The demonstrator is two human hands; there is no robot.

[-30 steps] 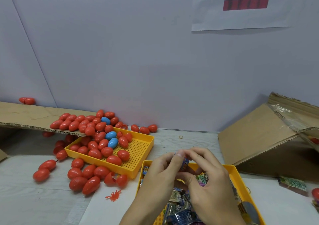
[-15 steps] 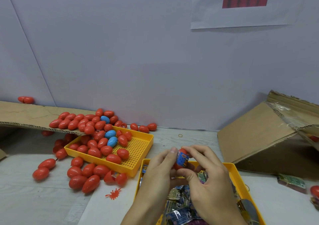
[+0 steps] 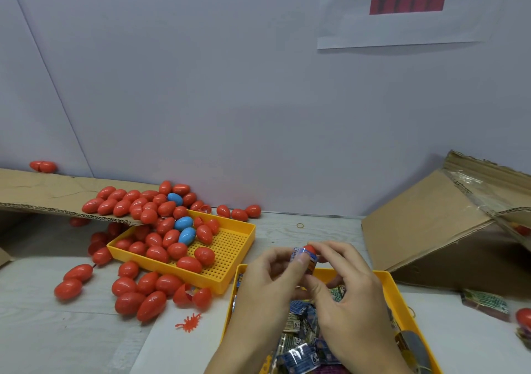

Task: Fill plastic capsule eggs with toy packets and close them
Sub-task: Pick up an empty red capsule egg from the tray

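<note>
Head view shows your left hand (image 3: 275, 276) and right hand (image 3: 342, 281) pinching a red plastic capsule egg (image 3: 309, 249), seemingly over a glossy blue toy packet (image 3: 301, 258); trapped foil could stop closure.

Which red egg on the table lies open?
The red egg just in front of the perforated yellow tray, above the orange splat toy: its halves gape apart, others are closed.

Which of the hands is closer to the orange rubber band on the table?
Right. The right hand is just below the rubber band; the left hand is lower and further left.
</note>
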